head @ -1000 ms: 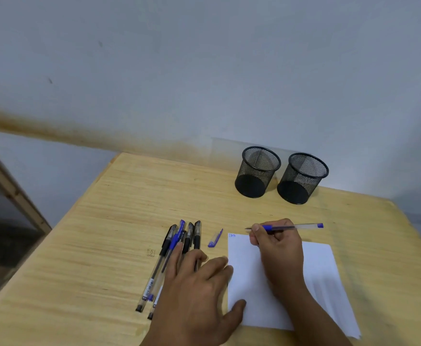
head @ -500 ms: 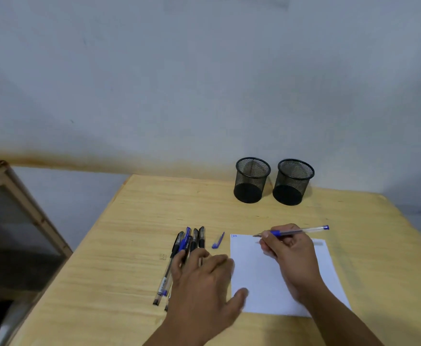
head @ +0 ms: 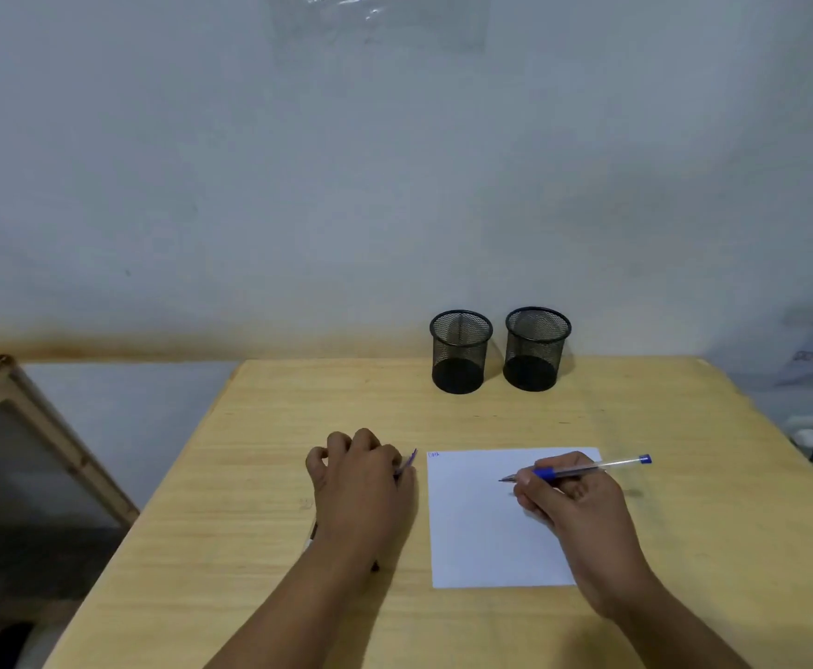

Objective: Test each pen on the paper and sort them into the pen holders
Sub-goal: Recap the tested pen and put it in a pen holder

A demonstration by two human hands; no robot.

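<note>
Two hands are working over a pale wooden tabletop (head: 259,562). Nearest, the right hand (head: 583,511) is lying across a white sheet of paper (head: 476,533), its fingers curled in a pinching grip around a blue pen (head: 583,470); the pen is slanting with its tip down toward the middle of the sheet and its blue end pointing away to the right, though whether the tip is touching the paper cannot be told. Left of the sheet, the left hand (head: 361,485) is resting knuckles-up on the wood with its fingers curled; what its grip is closing on, if anything, cannot be told. Dark ends of other pens (head: 375,566) are peeking out from beneath the wrist, and a small blue cap (head: 412,458) is poking out just beside the knuckles, near the sheet's far-left corner, where a tiny blue scribble (head: 434,455) is showing. Farther back, near the wall, two black mesh holders are standing upright side by side, the left one (head: 460,352) and the right one (head: 536,349) just apart.
</note>
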